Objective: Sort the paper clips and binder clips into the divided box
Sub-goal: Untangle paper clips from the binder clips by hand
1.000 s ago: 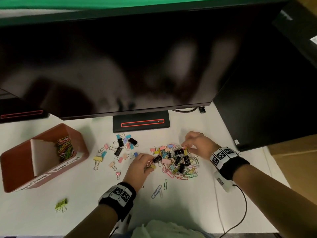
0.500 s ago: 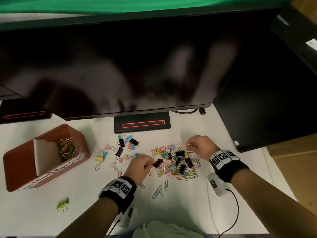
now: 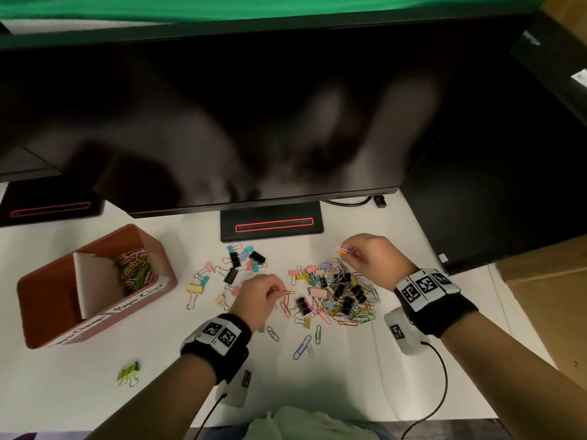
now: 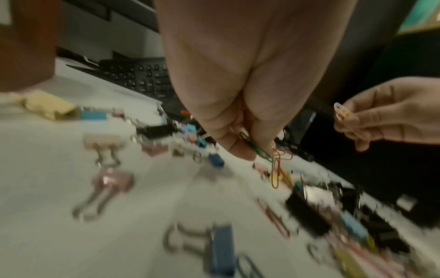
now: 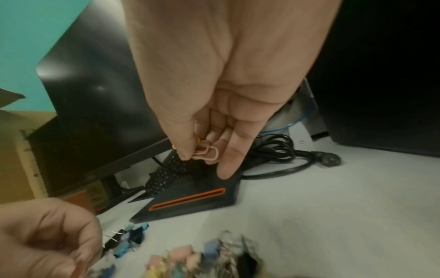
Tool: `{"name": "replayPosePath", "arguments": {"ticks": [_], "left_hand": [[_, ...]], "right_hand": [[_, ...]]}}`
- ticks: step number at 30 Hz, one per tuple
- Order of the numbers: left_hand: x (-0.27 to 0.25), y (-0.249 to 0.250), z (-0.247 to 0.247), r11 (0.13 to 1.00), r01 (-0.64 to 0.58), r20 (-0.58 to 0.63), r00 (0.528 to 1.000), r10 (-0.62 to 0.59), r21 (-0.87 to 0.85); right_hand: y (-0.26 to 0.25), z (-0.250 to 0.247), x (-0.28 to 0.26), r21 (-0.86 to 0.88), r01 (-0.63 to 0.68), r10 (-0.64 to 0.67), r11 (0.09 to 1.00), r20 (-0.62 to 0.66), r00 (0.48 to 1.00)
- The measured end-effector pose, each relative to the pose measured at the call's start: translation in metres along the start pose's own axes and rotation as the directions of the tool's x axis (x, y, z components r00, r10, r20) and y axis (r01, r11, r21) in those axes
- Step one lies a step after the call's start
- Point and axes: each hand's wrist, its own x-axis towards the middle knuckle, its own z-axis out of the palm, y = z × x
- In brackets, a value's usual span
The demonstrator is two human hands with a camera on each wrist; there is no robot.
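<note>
Paper clips hang from both hands above the white desk [image 3: 158, 385]. The left hand [image 3: 259, 296] has its thumb and fingers curled tight on a small bunch of thin wire paper clips, green and orange-red [image 4: 273, 156], which dangle from the fingertips just over the left edge of the mixed heap of coloured paper clips and black and pastel binder clips [image 3: 336, 293]. The right hand [image 3: 373, 260] is raised over the far side of that heap and pinches a few pale pink and yellow paper clips [image 3: 343, 251] between thumb and forefinger (the wrist view shows the other fingers curled behind, the little finger straighter) [image 5: 204, 152].

A looser scatter of binder clips, black, blue, pink and yellow [image 3: 235, 268], lies left of the heap, between it and the reddish-brown rectangular divided box [image 3: 41, 312]. The box sits at the left of the desk, well apart from both hands; a white card divider [image 3: 95, 281] splits it, and its far compartment holds a tangle of coloured paper clips [image 3: 135, 269]. What the near compartment holds is hidden by the box wall. White paper labels run along its near side, too blurred to read.

A few stray paper clips, blue and green [image 3: 305, 342], lie on the desk near the left wrist, and a lime-green binder clip [image 3: 128, 373] lies alone near the desk's front edge. Behind everything stands a large dark monitor [image 3: 254, 122] on a black base with a red outline [image 3: 273, 224].
</note>
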Motion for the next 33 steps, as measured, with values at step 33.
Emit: {"name": "replayPosePath", "arguments": {"ticks": [33], "left_hand": [[-0.044, -0.038, -0.113, 0.979, -0.065, -0.113, 0.993, 0.043, -0.195]], "right_hand": [[-0.118, 0.064, 0.051, 0.079, 0.075, -0.068, 0.994, -0.09, 0.994]]}}
